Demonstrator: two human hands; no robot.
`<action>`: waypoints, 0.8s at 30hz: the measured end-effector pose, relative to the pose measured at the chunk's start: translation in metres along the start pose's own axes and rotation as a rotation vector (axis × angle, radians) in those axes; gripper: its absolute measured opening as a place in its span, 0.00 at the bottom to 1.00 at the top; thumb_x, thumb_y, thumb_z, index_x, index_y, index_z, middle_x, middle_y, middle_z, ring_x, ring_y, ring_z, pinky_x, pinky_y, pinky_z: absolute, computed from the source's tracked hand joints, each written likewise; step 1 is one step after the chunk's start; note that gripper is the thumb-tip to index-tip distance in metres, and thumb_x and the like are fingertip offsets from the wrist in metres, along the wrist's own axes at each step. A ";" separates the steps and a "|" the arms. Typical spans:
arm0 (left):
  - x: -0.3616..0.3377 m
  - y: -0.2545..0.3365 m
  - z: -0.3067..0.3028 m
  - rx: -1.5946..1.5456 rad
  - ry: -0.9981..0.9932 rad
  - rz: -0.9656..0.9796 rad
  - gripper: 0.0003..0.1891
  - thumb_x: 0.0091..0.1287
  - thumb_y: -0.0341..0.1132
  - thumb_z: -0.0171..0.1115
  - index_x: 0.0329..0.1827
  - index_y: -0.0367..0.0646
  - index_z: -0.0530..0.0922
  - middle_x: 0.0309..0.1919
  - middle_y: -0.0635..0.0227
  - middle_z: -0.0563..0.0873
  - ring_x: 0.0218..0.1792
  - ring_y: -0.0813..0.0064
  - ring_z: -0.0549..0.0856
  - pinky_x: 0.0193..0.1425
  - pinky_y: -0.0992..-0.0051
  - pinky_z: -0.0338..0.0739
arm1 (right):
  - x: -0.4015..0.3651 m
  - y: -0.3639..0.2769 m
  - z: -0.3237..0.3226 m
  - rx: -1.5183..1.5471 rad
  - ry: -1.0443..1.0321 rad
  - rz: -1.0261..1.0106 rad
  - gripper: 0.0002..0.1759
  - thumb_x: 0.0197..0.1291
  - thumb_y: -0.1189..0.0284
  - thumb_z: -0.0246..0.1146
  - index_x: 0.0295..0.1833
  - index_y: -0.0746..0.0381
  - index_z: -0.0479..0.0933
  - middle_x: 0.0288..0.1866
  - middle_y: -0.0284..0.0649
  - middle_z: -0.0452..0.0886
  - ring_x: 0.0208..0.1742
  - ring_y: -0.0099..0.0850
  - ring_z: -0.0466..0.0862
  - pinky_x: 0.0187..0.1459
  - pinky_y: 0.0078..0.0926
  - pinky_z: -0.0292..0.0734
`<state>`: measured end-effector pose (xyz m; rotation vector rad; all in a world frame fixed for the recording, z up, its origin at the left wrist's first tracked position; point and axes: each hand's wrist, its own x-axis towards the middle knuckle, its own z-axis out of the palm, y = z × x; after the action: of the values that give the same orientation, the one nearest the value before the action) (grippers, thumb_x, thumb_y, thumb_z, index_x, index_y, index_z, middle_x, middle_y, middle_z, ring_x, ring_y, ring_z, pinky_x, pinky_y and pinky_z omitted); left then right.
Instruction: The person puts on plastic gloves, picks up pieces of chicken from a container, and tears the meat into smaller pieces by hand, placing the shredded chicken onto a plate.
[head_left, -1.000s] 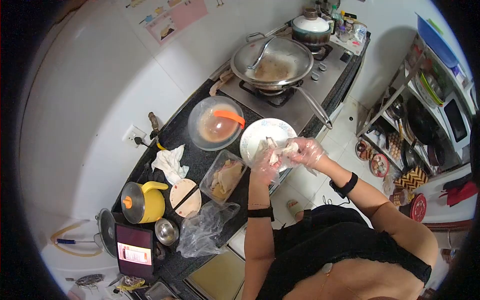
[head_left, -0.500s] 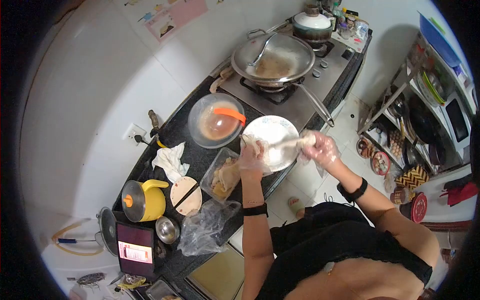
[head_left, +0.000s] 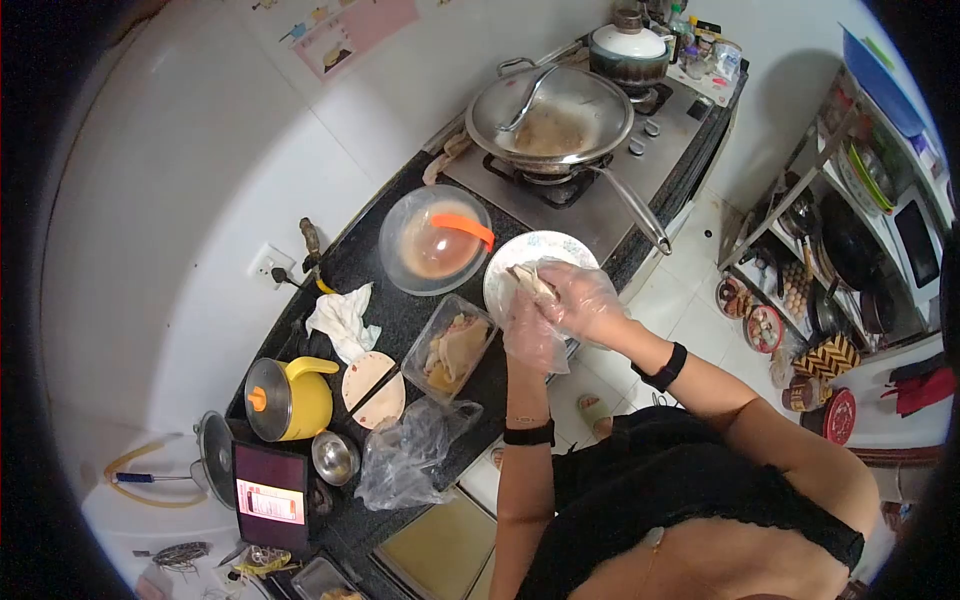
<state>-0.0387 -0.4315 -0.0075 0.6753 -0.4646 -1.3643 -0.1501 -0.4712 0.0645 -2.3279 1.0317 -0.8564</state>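
Observation:
Over a white plate (head_left: 510, 250) at the counter's front edge, my gloved hands meet around a pale piece of food (head_left: 534, 284). My left hand (head_left: 535, 330) holds it from below, its fingers curled. From the right, my right hand (head_left: 583, 300) closes on the same piece. Both hands wear clear plastic gloves. Left of the plate lies a clear container (head_left: 450, 350) with pale food pieces in it. Behind the container is a bowl (head_left: 420, 250) of cloudy liquid with an orange strip (head_left: 463, 228) across its rim.
A lidded pan (head_left: 550, 120) sits on the stove, its handle (head_left: 640, 210) reaching toward the front edge. A pot (head_left: 628, 55) stands behind. Leftward are a cloth (head_left: 342, 320), a small plate with black sticks (head_left: 372, 405), a yellow kettle (head_left: 308, 405) and a plastic bag (head_left: 410, 460).
My right hand has moved left and met my left hand. The stretched pale strand between them is now gathered in both hands. My left hand has shifted slightly right.

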 end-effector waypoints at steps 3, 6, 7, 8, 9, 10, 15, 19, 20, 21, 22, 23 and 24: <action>-0.007 0.003 0.011 0.000 0.183 -0.025 0.15 0.67 0.36 0.49 0.54 0.38 0.69 0.41 0.69 0.77 0.41 0.78 0.76 0.47 0.78 0.71 | -0.002 0.003 0.003 -0.014 0.036 -0.025 0.16 0.48 0.67 0.59 0.41 0.66 0.73 0.43 0.48 0.77 0.43 0.46 0.76 0.45 0.35 0.72; -0.006 0.000 0.010 0.124 0.204 0.002 0.15 0.67 0.35 0.48 0.53 0.38 0.70 0.38 0.70 0.77 0.39 0.80 0.76 0.43 0.80 0.71 | 0.001 0.002 -0.004 0.048 0.042 -0.017 0.16 0.47 0.68 0.59 0.40 0.66 0.72 0.43 0.48 0.77 0.44 0.46 0.76 0.45 0.36 0.72; -0.008 -0.001 0.005 0.133 0.145 0.027 0.15 0.67 0.36 0.48 0.53 0.38 0.70 0.39 0.70 0.77 0.39 0.81 0.76 0.43 0.81 0.71 | 0.003 0.001 -0.010 0.032 -0.052 -0.019 0.17 0.47 0.68 0.59 0.41 0.67 0.72 0.43 0.49 0.77 0.43 0.47 0.76 0.45 0.37 0.71; -0.009 -0.001 0.003 0.142 0.085 0.053 0.15 0.67 0.36 0.48 0.54 0.38 0.70 0.39 0.70 0.77 0.40 0.81 0.76 0.43 0.81 0.71 | 0.005 0.000 -0.014 0.016 -0.146 -0.021 0.17 0.47 0.68 0.59 0.42 0.67 0.72 0.43 0.49 0.77 0.43 0.47 0.76 0.45 0.37 0.71; -0.008 -0.002 0.003 0.143 0.085 0.052 0.15 0.67 0.36 0.48 0.54 0.38 0.70 0.39 0.70 0.77 0.40 0.81 0.76 0.43 0.81 0.71 | 0.006 0.002 -0.012 0.016 -0.145 -0.020 0.17 0.47 0.68 0.59 0.42 0.67 0.72 0.43 0.49 0.77 0.43 0.47 0.76 0.45 0.37 0.71; -0.009 -0.003 0.003 0.252 0.125 0.074 0.16 0.67 0.36 0.49 0.54 0.38 0.70 0.40 0.70 0.77 0.40 0.81 0.75 0.44 0.81 0.71 | 0.005 0.006 -0.008 -0.048 -0.150 -0.019 0.16 0.46 0.68 0.60 0.40 0.66 0.73 0.39 0.49 0.77 0.42 0.46 0.77 0.44 0.37 0.72; -0.010 0.005 0.030 0.395 0.209 0.170 0.17 0.66 0.37 0.50 0.53 0.37 0.71 0.42 0.71 0.77 0.41 0.83 0.74 0.44 0.81 0.70 | 0.009 0.000 -0.013 -0.206 -0.188 0.032 0.13 0.44 0.68 0.62 0.35 0.64 0.73 0.34 0.47 0.78 0.38 0.44 0.78 0.41 0.37 0.72; -0.012 0.005 0.024 0.699 0.166 0.201 0.18 0.67 0.38 0.49 0.54 0.36 0.71 0.44 0.68 0.78 0.42 0.81 0.75 0.46 0.81 0.69 | 0.012 0.015 -0.007 -0.234 -0.164 -0.059 0.14 0.43 0.68 0.61 0.36 0.64 0.73 0.33 0.48 0.77 0.37 0.45 0.77 0.40 0.38 0.73; -0.013 0.007 0.026 0.651 0.095 0.185 0.18 0.67 0.38 0.48 0.56 0.36 0.70 0.44 0.66 0.79 0.42 0.80 0.76 0.48 0.80 0.69 | 0.012 0.015 -0.007 -0.241 -0.191 -0.083 0.15 0.43 0.68 0.59 0.38 0.64 0.74 0.32 0.48 0.77 0.36 0.47 0.77 0.39 0.38 0.72; -0.013 0.011 0.028 0.653 0.096 0.184 0.18 0.67 0.38 0.48 0.56 0.36 0.70 0.44 0.66 0.79 0.42 0.80 0.76 0.48 0.80 0.69 | 0.012 0.014 -0.008 -0.239 -0.190 -0.082 0.15 0.43 0.68 0.59 0.38 0.64 0.74 0.32 0.48 0.77 0.36 0.47 0.77 0.39 0.38 0.72; -0.014 0.017 0.029 0.735 0.138 0.069 0.18 0.67 0.39 0.48 0.55 0.36 0.70 0.45 0.63 0.79 0.44 0.77 0.76 0.49 0.78 0.69 | 0.012 0.013 -0.010 -0.218 -0.196 -0.108 0.14 0.44 0.67 0.59 0.37 0.64 0.73 0.31 0.48 0.77 0.36 0.47 0.77 0.39 0.39 0.72; -0.015 0.022 0.033 0.814 0.179 -0.048 0.18 0.68 0.40 0.47 0.54 0.36 0.70 0.46 0.61 0.78 0.46 0.73 0.76 0.50 0.76 0.68 | 0.012 0.012 -0.011 -0.197 -0.201 -0.133 0.13 0.46 0.67 0.58 0.37 0.64 0.73 0.30 0.49 0.77 0.36 0.47 0.77 0.39 0.39 0.72; -0.011 0.015 0.025 0.815 0.179 -0.048 0.18 0.68 0.40 0.47 0.54 0.36 0.70 0.46 0.61 0.78 0.46 0.73 0.76 0.50 0.76 0.68 | 0.013 0.012 -0.012 -0.196 -0.200 -0.133 0.13 0.46 0.67 0.58 0.37 0.64 0.73 0.30 0.49 0.77 0.36 0.47 0.77 0.39 0.39 0.72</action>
<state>-0.0461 -0.4235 0.0222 1.4648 -0.8737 -1.1188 -0.1582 -0.4906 0.0702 -2.6094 0.9201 -0.5750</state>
